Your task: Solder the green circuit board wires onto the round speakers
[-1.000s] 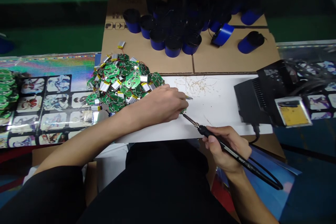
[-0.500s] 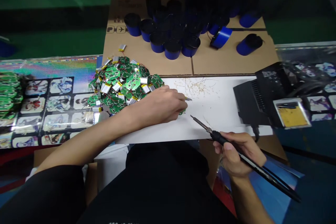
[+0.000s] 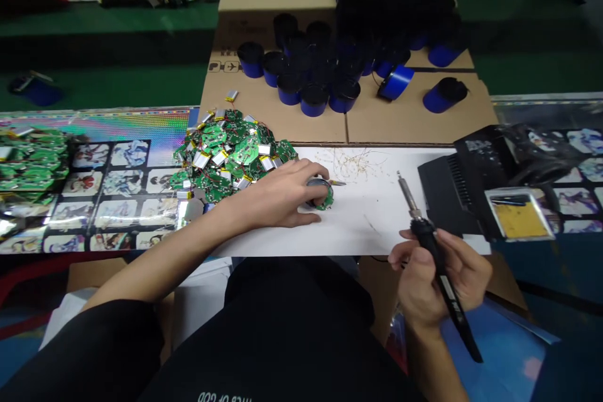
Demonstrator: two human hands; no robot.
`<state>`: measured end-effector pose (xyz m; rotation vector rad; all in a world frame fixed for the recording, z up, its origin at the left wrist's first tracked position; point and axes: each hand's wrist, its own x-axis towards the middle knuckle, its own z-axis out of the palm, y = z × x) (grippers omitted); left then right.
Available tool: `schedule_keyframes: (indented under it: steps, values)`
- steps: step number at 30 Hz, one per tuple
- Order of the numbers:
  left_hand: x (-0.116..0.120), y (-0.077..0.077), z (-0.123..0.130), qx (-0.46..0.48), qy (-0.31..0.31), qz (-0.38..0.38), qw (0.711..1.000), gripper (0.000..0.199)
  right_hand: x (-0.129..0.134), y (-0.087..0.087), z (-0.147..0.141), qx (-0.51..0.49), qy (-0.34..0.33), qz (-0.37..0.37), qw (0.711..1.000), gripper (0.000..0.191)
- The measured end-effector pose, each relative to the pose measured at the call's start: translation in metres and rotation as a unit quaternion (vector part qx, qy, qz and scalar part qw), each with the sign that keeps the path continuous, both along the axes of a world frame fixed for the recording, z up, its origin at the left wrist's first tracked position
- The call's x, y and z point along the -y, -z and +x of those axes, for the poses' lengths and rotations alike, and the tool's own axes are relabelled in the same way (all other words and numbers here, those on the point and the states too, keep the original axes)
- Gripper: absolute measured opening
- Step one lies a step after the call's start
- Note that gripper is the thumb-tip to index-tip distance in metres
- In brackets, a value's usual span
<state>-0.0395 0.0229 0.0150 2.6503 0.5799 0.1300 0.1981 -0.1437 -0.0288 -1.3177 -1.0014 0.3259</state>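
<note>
- Out beyond the left grip and the right grip, here's the broad cardboard, crowded with dark-topped blue cylinders.
- Under the left grip runs the white bench, a pale strip reaching across towards the right grip's side.
- Just past the left grip, on its outer side, there's the heap of circuit boards, green and jumbled, silver cells and thin wires poking out everywhere.
- Beyond the right grip sits a black box, a yellow pad in a tray beside it.
- And in the right grip, fingers clamped round its black handle: the soldering iron, metal tip angled up and away! Light and stiff, I'd judge; the handle's the place to hold, never that possibly hot tip.
- Now the round board, right at the left grip's fingertips, partly hidden! Thumb and fingers stand apart around it; firm contact, I can't tell. Surely light, rigid and fragile, smooth enough to skid: take it by the rim, clear of parts and wires.
- Smallest of all, just beyond the left grip: fine wire scraps, scattered loose.
</note>
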Motion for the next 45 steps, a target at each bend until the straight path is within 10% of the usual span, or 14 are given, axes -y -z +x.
schedule_keyframes:
  steps: [6, 15, 24, 30, 38, 45]
  values:
    - [0.008, 0.009, -0.008, 0.062, -0.042, -0.074, 0.994, 0.009, -0.006, 0.004, -0.035, -0.045, -0.045, 0.057, 0.996, 0.030]
    - [-0.052, -0.065, -0.123, 0.191, -0.355, -0.036, 0.914, 0.045, -0.027, 0.038, -0.100, 0.169, -0.331, -0.022, 0.928, 0.025]
    - [-0.164, -0.017, -0.232, 0.104, -0.657, 0.039, 0.746, 0.036, -0.059, 0.047, -0.128, 0.333, -0.275, -0.050, 0.900, 0.024]
    - [-0.174, -0.002, -0.211, 0.115, -0.638, 0.050, 0.760, 0.033, -0.069, 0.046, -0.107, 0.284, -0.267, 0.026, 0.921, 0.016]
    - [-0.201, -0.002, -0.110, 0.152, -0.436, -0.003, 0.887, 0.051, -0.083, 0.031, -0.075, 0.109, -0.164, 0.011, 0.980, 0.016]
    - [-0.201, -0.012, -0.087, 0.169, -0.467, -0.008, 0.868, 0.040, -0.078, -0.003, -0.044, 0.002, -0.178, -0.040, 0.983, 0.019]
